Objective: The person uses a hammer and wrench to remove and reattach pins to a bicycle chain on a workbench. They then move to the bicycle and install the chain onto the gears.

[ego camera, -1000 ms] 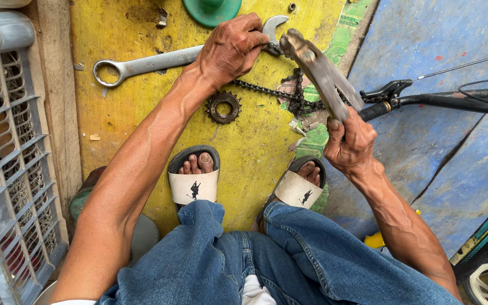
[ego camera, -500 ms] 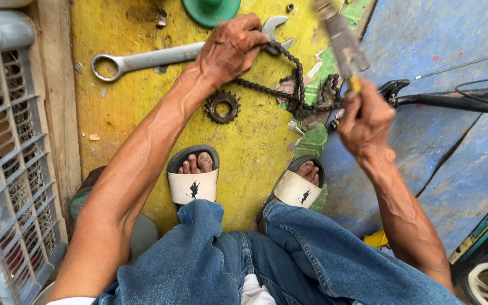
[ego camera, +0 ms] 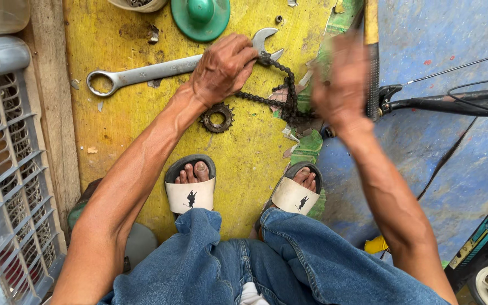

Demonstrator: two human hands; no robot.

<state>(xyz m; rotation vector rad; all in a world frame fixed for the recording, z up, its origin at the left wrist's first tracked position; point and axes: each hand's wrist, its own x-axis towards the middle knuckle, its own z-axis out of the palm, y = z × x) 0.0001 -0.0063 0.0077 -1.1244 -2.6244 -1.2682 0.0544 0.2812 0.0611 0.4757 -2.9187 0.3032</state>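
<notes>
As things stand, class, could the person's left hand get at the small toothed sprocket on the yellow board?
Probably yes. The sprocket lies bare on the yellow board, just below the left hand. Nothing covers it, but that hand is gripping the chain and would need to let go.

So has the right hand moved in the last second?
Yes. The right hand, gripping a flat tool, has risen away from the right sandal, up past the chain toward the board's far edge.

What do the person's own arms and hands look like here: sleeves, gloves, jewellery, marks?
Both arms are bare to above the elbow: no sleeves, gloves, watch or rings visible. The left hand is sharp, with veins and knuckles showing. The right hand is motion-blurred, so its detail cannot be told.
</notes>
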